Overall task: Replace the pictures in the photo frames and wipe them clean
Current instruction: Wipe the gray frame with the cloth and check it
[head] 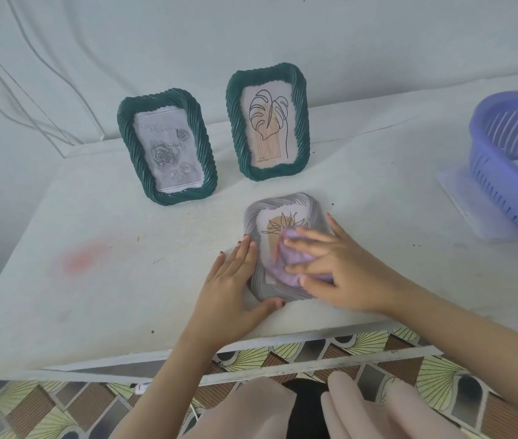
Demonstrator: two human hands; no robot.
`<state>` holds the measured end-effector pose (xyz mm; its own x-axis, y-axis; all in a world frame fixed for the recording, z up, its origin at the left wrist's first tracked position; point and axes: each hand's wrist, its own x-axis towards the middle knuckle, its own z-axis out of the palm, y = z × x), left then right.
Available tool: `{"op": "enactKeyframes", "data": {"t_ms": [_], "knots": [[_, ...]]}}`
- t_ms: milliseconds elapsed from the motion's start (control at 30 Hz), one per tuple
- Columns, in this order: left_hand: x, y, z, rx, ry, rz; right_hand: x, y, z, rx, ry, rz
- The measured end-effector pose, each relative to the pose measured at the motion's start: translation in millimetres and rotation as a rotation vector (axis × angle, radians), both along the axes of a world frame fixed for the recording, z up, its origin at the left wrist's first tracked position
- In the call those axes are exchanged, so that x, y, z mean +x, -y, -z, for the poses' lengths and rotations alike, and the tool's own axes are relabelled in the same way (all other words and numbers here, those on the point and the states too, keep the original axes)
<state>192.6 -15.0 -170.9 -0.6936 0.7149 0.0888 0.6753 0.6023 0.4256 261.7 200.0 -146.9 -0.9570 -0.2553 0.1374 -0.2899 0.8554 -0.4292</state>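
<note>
Head view catches the wiping step: grey frame lies flat on the desk nearest the person, left hand spread flat bracing its edge, right hand pressing a lilac cloth onto the glass; next, probably the rim; beyond it stand two green frames, and far right the purple basket shows nothing inside.

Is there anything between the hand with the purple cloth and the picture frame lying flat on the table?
Only the purple cloth itself. The right hand presses it onto the front of the grey frame, and nothing else lies between them. The left hand rests along the frame's left edge, off to the side of the wiping, not in its way.
</note>
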Motion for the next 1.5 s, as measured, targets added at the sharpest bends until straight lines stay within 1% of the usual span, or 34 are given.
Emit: {"op": "enactKeyframes", "data": {"t_ms": [133, 300, 333, 433, 467, 533, 633, 667, 767, 800, 867, 933, 967, 1033, 1100, 1167, 1267, 1333, 1400, 1467, 1500], "knots": [[0.3, 0.4, -1.7, 0.001, 0.005, 0.000, 24.7, -18.9, -8.8, 0.106, -0.039, -0.015], [1.3, 0.6, -2.2, 0.001, 0.024, -0.002, 15.3, -36.4, -9.1, 0.135, -0.037, 0.044], [1.1, 0.2, -2.2, 0.004, 0.030, -0.002, 12.6, -36.7, -9.2, 0.102, -0.019, 0.089], [-2.1, 0.7, -2.9, 0.013, 0.074, 0.004, 5.1, -32.7, -7.6, -0.104, 0.101, 0.255], [-3.0, 0.7, -4.3, 0.016, 0.088, 0.007, 2.7, -29.7, -6.5, -0.166, 0.115, 0.289], [-2.2, -0.4, -8.4, 0.058, 0.095, -0.003, -2.9, -21.7, -6.5, -0.297, 0.068, 0.367], [7.1, -6.9, -16.2, 0.268, 0.091, -0.042, -9.0, -6.6, -10.6, -0.451, -0.015, 0.556], [10.3, -11.0, -20.5, 0.341, 0.136, -0.059, -10.2, -2.1, -11.5, -0.490, -0.014, 0.591], [17.2, -27.5, -34.1, 0.514, 0.357, -0.121, -11.0, 9.8, -11.5, -0.618, 0.048, 0.611], [18.6, -32.3, -37.9, 0.553, 0.420, -0.151, -10.1, 13.0, -13.1, -0.708, 0.064, 0.624], [20.3, -39.8, -44.7, 0.659, 0.549, -0.187, -7.1, 18.2, -19.2, -0.950, 0.065, 0.647], [18.8, -41.9, -46.1, 0.815, 0.745, -0.170, -4.2, 23.4, -24.4, -1.176, 0.049, 0.635], [17.0, -40.9, -46.5, 0.885, 0.855, -0.170, -3.3, 26.3, -26.3, -1.256, 0.049, 0.622], [12.5, -37.3, -46.8, 0.963, 1.010, -0.192, -1.8, 31.5, -28.3, -1.316, 0.067, 0.582], [6.4, -32.6, -48.1, 0.948, 0.998, -0.231, -0.1, 33.3, -28.6, -1.263, 0.081, 0.523], [-2.1, -25.9, -50.7, 0.934, 0.935, -0.270, 1.0, 29.5, -24.9, -1.117, 0.060, 0.507], [-19.7, -6.3, -56.5, 0.941, 0.876, -0.372, 2.5, 18.7, -11.2, -0.697, -0.024, 0.622], [-31.8, 11.6, -57.5, 0.906, 0.802, -0.458, 4.1, 11.1, 0.3, -0.440, -0.043, 0.670], [-42.8, 27.4, -56.2, 0.772, 0.676, -0.540, 4.8, 6.6, 9.9, -0.258, -0.012, 0.680], [-50.7, 39.0, -49.9, 0.537, 0.515, -0.630, 4.4, 5.5, 16.1, -0.155, 0.009, 0.677], [-52.1, 42.4, -45.0, 0.386, 0.417, -0.667, 3.5, 5.2, 18.8, -0.135, 0.018, 0.667]]}}
